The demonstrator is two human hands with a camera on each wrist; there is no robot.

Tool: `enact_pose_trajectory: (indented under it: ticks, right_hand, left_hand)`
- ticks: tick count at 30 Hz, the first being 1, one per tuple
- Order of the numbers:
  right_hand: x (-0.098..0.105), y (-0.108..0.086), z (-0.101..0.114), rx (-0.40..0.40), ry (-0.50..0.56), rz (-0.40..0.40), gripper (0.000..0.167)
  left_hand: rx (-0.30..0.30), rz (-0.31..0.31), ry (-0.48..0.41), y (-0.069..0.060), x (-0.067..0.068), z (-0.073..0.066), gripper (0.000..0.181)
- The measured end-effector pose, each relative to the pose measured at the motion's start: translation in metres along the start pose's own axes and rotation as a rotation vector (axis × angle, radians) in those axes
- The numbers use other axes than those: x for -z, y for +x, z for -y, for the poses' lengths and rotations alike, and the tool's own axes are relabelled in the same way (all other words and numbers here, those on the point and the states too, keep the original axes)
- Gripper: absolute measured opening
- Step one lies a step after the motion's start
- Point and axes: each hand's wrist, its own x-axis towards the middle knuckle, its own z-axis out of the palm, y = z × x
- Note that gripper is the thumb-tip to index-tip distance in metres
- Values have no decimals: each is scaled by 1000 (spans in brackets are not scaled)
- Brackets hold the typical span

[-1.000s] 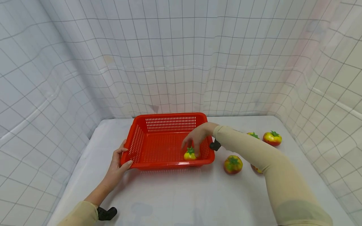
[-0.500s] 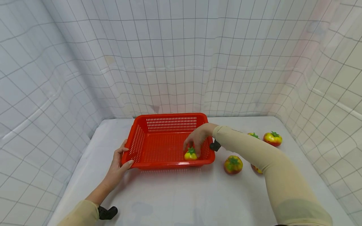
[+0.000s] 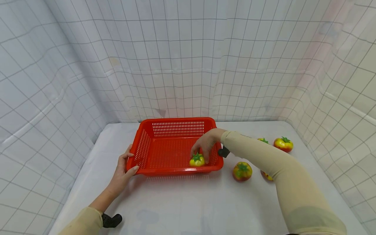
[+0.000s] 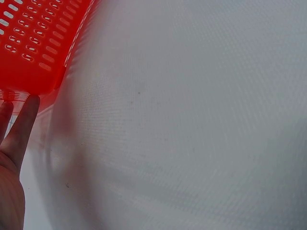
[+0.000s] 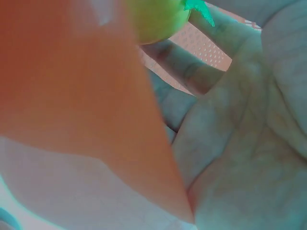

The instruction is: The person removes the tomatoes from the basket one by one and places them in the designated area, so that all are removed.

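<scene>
A red plastic basket (image 3: 167, 171) with slotted walls stands on the white table. My left hand (image 3: 121, 171) grips its near left corner, thumb over the rim and fingers along the outer left side; in the left wrist view, fingers (image 4: 21, 129) touch the basket wall. My right hand (image 3: 204, 143) reaches down inside the basket's right end. Its fingers curl round a yellow-red tomato (image 3: 196, 162) with a green leafy top, low near the front wall. The right wrist view has this tomato (image 5: 158, 19) against the fingertips, with a blurred red-orange surface covering much of the left side.
Right of the basket lie several more tomatoes: one near the front (image 3: 242, 171), one at the far right (image 3: 283, 144), and others partly hidden by the right sleeve (image 3: 264, 156). White gridded curtains (image 3: 188, 65) enclose the table's back and sides.
The tomato in the basket has shifted slightly left, with more of it visible beside the right thumb. The right hand has moved very slightly; the left hand keeps its place on the basket.
</scene>
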Motion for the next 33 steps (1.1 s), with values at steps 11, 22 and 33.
enact_pose_trajectory:
  ticks: [11,22,33]
  right_hand:
    - [-1,-1,1,16,34,-1,55]
    - [-3,-1,0,32,-9,-7,61]
    - [-3,-3,-1,26,23,-25,58]
  left_hand:
    - [-3,7,-30,0,0,-1,48]
    - [1,3,-6,1,0,0,48]
    - [5,5,-2,0,0,0,47]
